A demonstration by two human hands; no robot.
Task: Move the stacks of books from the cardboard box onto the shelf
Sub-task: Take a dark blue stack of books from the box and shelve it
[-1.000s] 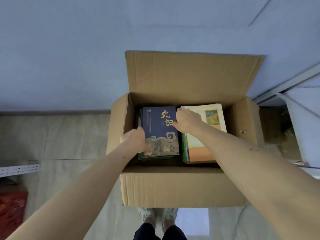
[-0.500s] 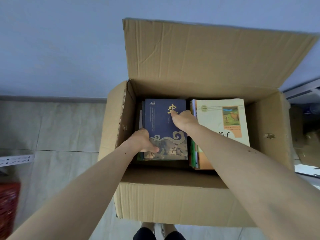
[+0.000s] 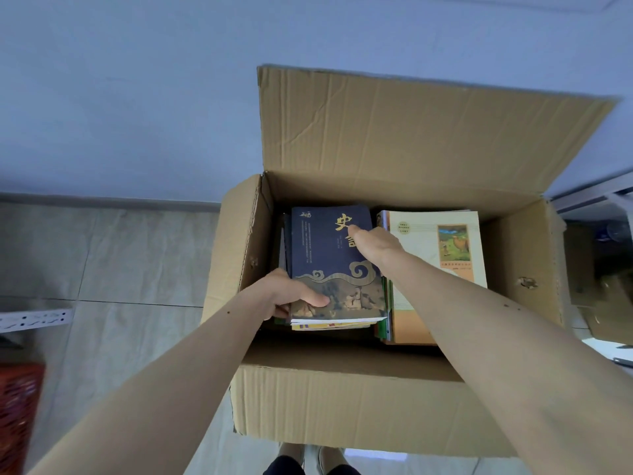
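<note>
Right now you are reaching both arms down into the cardboard box (image 3: 359,399) and taking hold of the left-hand stack of books (image 3: 334,269), the one topped by a dark blue cover. Your left hand (image 3: 294,298) is gripping the stack at its near left corner, thumb lying across the cover and fingers tucked out of sight beneath, probably so the lower books are coming up together with the top one. Your right hand (image 3: 375,243) is curling over the stack's right edge, its fingers dropping into the narrow gap beside the neighbouring pile, which looks like the matching grip for a two-handed lift.

The box is standing on the floor with its flaps open, the far flap rising against the wall. Inside, two piles are lying flat side by side: the blue-topped stack on the left, and the cream-covered stack (image 3: 442,265) just beside it on the right, untouched. The shelf is barely showing at the right edge, so both stacks are yet to be moved.
</note>
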